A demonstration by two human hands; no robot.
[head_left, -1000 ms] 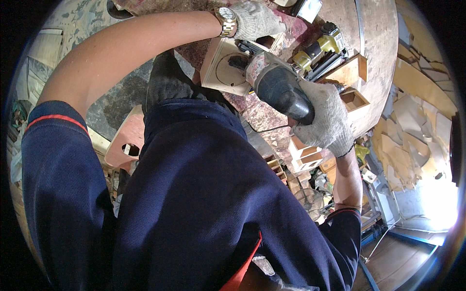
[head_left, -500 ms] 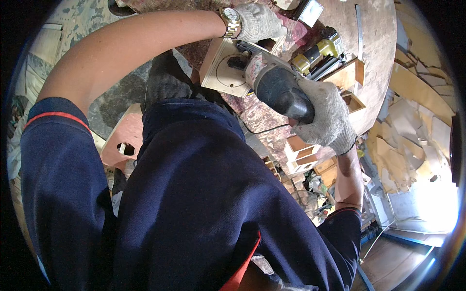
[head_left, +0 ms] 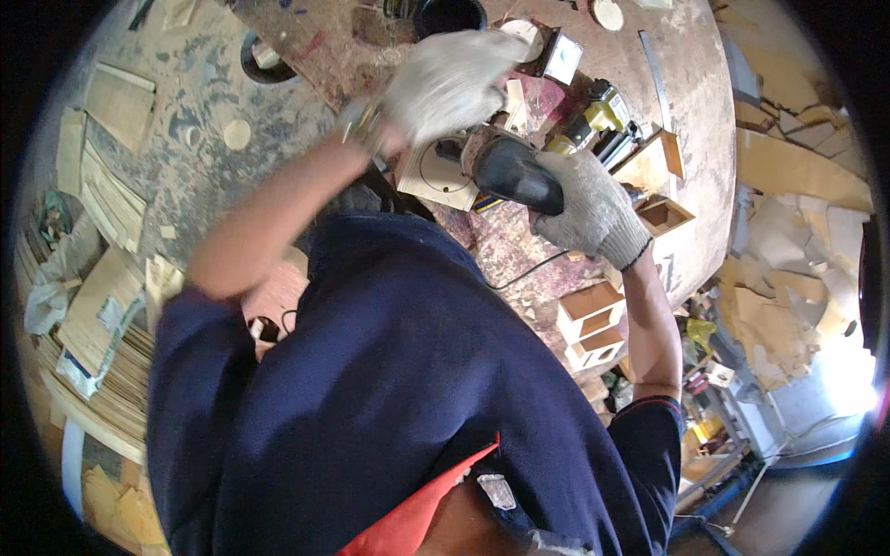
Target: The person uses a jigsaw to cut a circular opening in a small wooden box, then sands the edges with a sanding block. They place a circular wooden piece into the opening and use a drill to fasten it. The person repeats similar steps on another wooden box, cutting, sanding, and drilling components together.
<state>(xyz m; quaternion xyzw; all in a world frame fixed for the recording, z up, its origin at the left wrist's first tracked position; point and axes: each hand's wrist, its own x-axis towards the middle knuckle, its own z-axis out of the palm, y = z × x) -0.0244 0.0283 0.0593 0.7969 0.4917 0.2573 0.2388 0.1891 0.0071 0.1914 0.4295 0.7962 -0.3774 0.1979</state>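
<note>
My right hand (head_left: 591, 206), in a knitted grey-white work glove, is wrapped round a handheld power tool (head_left: 519, 173) with a rounded black body; its exact kind is unclear. The tool's front end sits over a light wooden box (head_left: 440, 181) with a circle drawn on its face and a dark opening near the tool. My left hand (head_left: 454, 82), in a matching glove with a watch at the wrist, hangs over the far side of the box. Motion smears it, so its fingers and any contact do not show clearly.
A yellow-and-black nail gun (head_left: 598, 116) lies beyond the tool, by a small wooden box (head_left: 666, 215). Another pale box (head_left: 591, 310) stands near my right forearm. A black cable (head_left: 528, 269) crosses the red-stained worktable. A black bowl (head_left: 450, 16) sits at the far edge.
My left hand has come off the far edge of the wooden box and swung left, its elbow lowering. The right hand keeps hold of the power tool, shifted slightly left in view.
</note>
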